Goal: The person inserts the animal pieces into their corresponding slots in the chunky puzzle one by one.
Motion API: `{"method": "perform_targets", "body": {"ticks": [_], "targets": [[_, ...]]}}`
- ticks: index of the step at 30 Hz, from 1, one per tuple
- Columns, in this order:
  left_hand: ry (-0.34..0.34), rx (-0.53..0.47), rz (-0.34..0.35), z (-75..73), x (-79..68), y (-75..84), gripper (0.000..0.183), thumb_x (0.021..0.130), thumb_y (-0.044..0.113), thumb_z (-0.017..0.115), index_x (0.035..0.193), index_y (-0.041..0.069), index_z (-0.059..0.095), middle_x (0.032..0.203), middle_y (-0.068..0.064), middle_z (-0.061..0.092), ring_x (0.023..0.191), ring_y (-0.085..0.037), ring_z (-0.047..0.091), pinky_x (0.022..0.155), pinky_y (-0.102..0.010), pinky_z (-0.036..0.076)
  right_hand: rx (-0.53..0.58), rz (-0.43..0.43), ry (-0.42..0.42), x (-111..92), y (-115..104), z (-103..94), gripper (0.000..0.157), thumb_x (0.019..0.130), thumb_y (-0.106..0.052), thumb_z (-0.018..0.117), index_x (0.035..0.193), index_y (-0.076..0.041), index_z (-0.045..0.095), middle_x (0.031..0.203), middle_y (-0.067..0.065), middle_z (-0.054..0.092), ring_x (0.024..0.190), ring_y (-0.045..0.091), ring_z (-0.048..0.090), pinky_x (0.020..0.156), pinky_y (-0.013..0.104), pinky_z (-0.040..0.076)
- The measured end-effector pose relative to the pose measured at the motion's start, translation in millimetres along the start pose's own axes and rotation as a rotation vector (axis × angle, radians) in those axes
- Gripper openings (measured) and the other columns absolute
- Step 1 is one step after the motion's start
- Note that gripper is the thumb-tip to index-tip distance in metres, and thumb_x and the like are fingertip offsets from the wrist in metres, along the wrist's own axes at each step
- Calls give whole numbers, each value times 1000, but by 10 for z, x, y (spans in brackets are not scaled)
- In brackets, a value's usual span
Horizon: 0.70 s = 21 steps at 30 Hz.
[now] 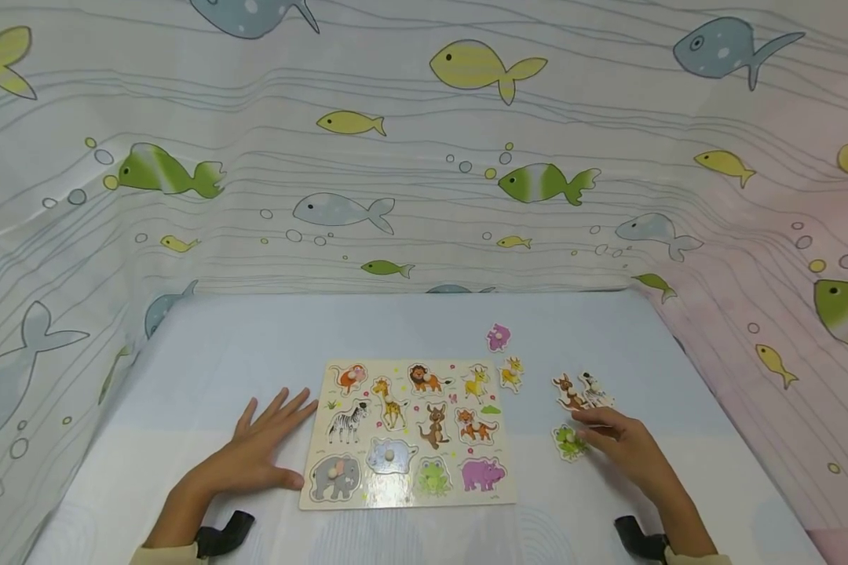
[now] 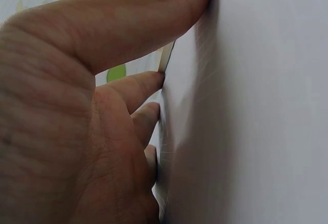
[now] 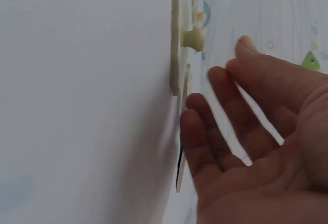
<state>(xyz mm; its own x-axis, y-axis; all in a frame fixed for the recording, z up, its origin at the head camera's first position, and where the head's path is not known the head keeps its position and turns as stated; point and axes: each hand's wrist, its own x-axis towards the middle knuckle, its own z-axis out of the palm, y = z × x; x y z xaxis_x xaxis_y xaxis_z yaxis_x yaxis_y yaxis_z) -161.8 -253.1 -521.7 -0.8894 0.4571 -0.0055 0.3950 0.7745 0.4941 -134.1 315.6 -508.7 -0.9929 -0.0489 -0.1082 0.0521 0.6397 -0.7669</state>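
Observation:
My left hand (image 1: 257, 451) rests spread on the table at the left side of a wooden animal puzzle board (image 1: 396, 494), thumb and fingertips right at its edge. My right hand (image 1: 625, 447) hovers at the right, its fingers loosely bent with nothing between them. Just by its fingertips lies a green frog puzzle piece (image 1: 568, 442); its knob (image 3: 193, 39) stands apart from the fingers in the right wrist view. Beyond the hand, a kangaroo piece (image 1: 568, 391) and a zebra piece (image 1: 593, 388) lie close together, the zebra partly hidden.
A purple hippo piece (image 1: 498, 337) and a yellow deer piece (image 1: 511, 375) lie near the board's upper right corner. Knobbed pieces, among them the elephant (image 1: 335, 479) and lion (image 1: 427, 378), sit in the board. A fish-printed curtain (image 1: 424, 173) surrounds the table.

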Motion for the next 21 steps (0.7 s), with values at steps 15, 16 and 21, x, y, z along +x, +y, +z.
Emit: {"method": "perform_targets", "body": {"ticks": [15, 16, 21], "targets": [[10, 12, 17, 18, 12, -28, 106, 57, 65, 72, 146, 24, 30, 155, -8, 23, 142, -43, 10, 109, -62, -11, -13, -129, 13, 34, 162, 81, 34, 82, -34, 68, 115, -24, 65, 117, -3, 63, 106, -9, 53, 86, 11, 46], [8, 12, 15, 15, 14, -28, 106, 57, 65, 72, 146, 24, 30, 155, -8, 23, 142, -43, 10, 109, -62, -11, -26, -146, 12, 37, 172, 84, 34, 82, -34, 68, 115, -24, 65, 118, -4, 62, 108, -9, 52, 87, 9, 44], [2, 8, 15, 6, 20, -14, 106, 57, 64, 72, 146, 23, 31, 155, -9, 23, 142, -43, 10, 109, -62, -11, -73, -219, 25, 45, 200, 119, 32, 82, -29, 69, 114, -24, 66, 120, -5, 61, 115, -9, 45, 91, 1, 32]]}}
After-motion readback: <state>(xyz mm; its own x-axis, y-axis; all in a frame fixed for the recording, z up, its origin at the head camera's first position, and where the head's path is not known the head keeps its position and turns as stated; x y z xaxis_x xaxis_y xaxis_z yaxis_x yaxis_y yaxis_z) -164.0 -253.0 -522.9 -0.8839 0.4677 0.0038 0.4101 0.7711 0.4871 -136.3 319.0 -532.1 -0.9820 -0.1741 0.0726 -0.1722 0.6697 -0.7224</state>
